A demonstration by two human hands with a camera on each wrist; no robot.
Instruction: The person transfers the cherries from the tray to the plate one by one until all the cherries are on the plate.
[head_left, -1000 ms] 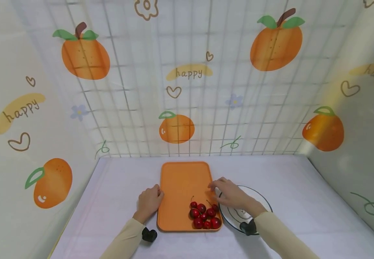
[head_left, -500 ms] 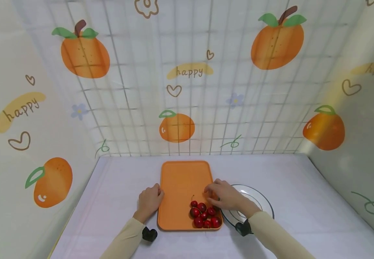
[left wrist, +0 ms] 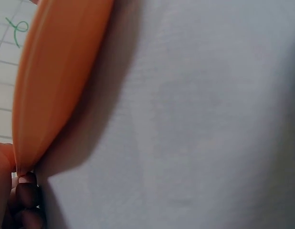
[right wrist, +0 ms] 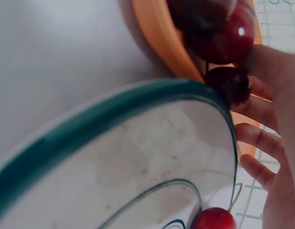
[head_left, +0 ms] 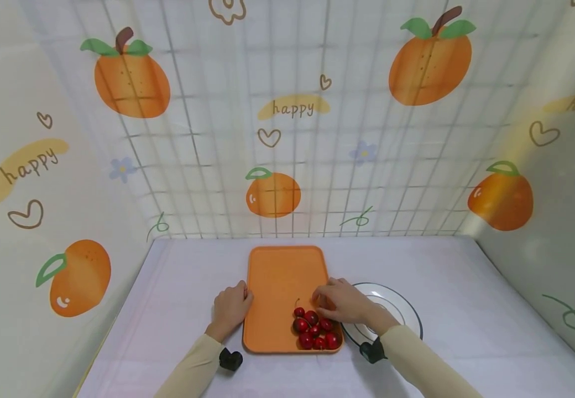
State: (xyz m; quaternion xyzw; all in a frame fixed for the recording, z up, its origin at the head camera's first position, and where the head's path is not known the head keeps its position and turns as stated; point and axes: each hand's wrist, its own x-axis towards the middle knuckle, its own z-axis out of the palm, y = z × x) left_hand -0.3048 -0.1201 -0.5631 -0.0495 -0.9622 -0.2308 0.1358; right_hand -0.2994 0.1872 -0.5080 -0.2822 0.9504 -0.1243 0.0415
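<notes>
My left hand (head_left: 230,305) holds the left edge of an orange tray (head_left: 272,287); in the left wrist view the tray's rim (left wrist: 61,86) runs into the thumb and fingers. Several dark red cherries (head_left: 306,340) lie bunched in the tray's near right corner. Over the tray's right edge, my right hand (head_left: 343,301) reaches down to the bunch. Its thumb and forefinger pinch a dark cherry (right wrist: 227,87) in the right wrist view, close to the tray's rim. The head view hides that cherry behind the hand.
A white plate (head_left: 401,305) with a dark green rim stands against the tray's right side, under my right forearm. One bright red cherry (right wrist: 214,220) with a green stem lies on it. Behind the table stands a white grid wall (head_left: 218,182) with printed oranges.
My right hand has moved left from the plate's edge onto the cherries, and its fingers have closed in at the bunch's upper right. My left hand keeps its hold on the tray.
</notes>
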